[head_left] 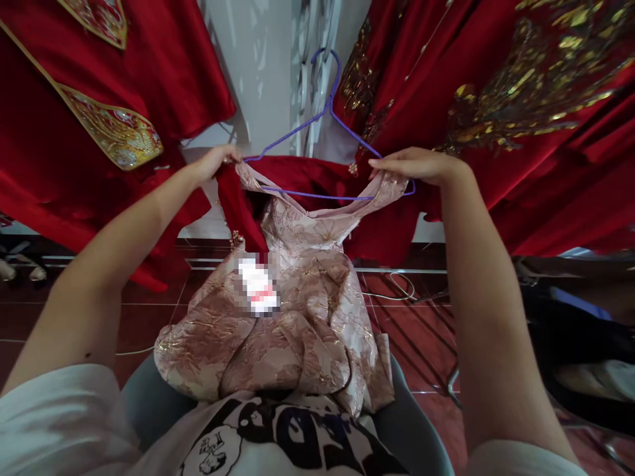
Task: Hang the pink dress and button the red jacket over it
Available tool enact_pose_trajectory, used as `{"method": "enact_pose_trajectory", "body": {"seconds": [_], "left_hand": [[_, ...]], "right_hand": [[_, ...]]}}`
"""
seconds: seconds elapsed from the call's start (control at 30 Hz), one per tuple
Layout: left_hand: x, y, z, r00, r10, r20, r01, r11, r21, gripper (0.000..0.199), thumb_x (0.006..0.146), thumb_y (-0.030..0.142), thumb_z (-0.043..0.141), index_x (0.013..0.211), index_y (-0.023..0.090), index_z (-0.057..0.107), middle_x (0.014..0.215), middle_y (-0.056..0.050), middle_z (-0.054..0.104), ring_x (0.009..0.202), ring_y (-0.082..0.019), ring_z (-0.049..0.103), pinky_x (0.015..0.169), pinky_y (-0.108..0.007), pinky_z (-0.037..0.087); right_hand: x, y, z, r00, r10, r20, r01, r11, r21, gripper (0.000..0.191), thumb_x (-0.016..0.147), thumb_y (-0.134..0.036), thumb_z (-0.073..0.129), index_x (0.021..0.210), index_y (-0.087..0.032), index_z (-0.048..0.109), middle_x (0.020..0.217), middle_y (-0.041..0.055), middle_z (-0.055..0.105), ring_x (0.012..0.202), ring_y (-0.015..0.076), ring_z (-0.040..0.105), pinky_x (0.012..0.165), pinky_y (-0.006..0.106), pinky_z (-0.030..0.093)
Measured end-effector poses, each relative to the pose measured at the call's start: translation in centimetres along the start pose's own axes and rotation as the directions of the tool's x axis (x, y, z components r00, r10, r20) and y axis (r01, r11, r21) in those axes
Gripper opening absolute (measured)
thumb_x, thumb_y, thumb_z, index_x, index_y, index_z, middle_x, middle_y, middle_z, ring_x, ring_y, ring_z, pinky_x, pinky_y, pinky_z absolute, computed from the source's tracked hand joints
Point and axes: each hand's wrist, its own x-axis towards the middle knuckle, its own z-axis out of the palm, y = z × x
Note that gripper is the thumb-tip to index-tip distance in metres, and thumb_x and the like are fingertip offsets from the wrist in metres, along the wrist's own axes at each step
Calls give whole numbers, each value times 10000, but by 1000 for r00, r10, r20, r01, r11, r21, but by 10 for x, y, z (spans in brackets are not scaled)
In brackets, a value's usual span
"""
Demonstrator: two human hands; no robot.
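Note:
A pink brocade dress (pixel 317 291) with gold patterning hangs on a purple wire hanger (pixel 317 118) and spreads down over my lap. The hanger's hook is up by the white rail parts. My left hand (pixel 218 162) pinches the dress's left shoulder strap near the hanger's left end. On the right, my right hand (pixel 414 164) holds the other shoulder strap over the hanger's right end, thumb side hidden. A red sleeve with beads (pixel 243 211) lies against the dress front. A blurred white tag (pixel 258 287) rests on the bodice and skirt.
Red garments with gold embroidery (pixel 119 132) hang at the left, and red cloth with gold sequins (pixel 536 86) hangs at the right. Below are a red tiled floor (pixel 411 337), a white cable (pixel 401 287), a grey chair (pixel 417 430) and dark items at the right edge.

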Motion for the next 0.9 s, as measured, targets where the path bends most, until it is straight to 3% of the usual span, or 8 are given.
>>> {"method": "enact_pose_trajectory", "body": {"seconds": [0.1,0.27,0.33,0.47,0.57,0.63,0.77,0.9], "left_hand": [[-14,-12,18,993,-74,89,90,976,-198,863,873,819,66,876,204,671,771,-149,715,823,-305,701,815,-501,564],[-22,-35,37,902,-163,400,211,974,-77,1081,722,994,4,856,192,717,747,-220,709,775,-365,734,768,-534,566],[-17,-43,38,882,-193,429,259,961,-101,1095,695,1014,-33,797,190,681,725,-214,703,773,-347,731,746,-512,563],[5,-50,38,988,-140,61,151,961,-230,1142,785,931,-133,1064,163,665,930,-220,724,840,-287,729,739,-449,559],[24,-43,45,962,-130,-239,120,991,-58,919,943,819,32,1386,181,523,1244,-221,667,966,-265,716,798,-415,571],[31,-33,54,931,-85,-356,123,989,83,704,1000,713,263,1427,203,492,1306,-183,642,1031,-250,683,880,-400,562],[24,-12,66,903,-40,-428,122,978,167,423,958,425,566,1320,206,578,1255,-127,659,1060,-233,664,969,-368,529],[9,-4,63,922,-57,-384,152,963,222,311,1024,297,435,1281,235,600,1216,-108,683,1106,-246,669,977,-356,506]], "right_hand": [[-11,16,8,997,71,25,-73,992,107,564,874,-716,655,889,-165,776,740,54,711,754,197,693,761,382,575],[-23,19,33,980,60,-189,-34,990,140,397,957,-526,591,1010,-166,751,937,113,754,900,239,710,831,417,573],[-26,16,44,979,21,-200,1,994,109,352,946,-475,597,1037,-168,743,994,121,760,932,243,708,877,428,569],[-27,9,63,977,10,-211,-8,1000,11,359,956,-454,555,1091,-168,725,1060,128,754,987,249,688,949,425,551],[-26,3,74,975,18,-221,-35,997,-75,344,981,-382,477,1120,-166,706,1106,146,737,1046,266,674,1017,442,522],[-26,0,78,972,18,-235,-51,990,-132,326,978,-307,436,1123,-168,692,1124,154,725,1076,279,663,1054,468,499],[-32,-1,77,950,68,-304,-154,951,-268,265,940,-219,452,1111,-180,650,1153,158,696,1123,318,630,1045,532,480],[-36,6,68,926,163,-340,-251,939,-234,177,965,-267,456,1020,-199,610,1077,156,698,1084,323,637,1022,539,473]]}}
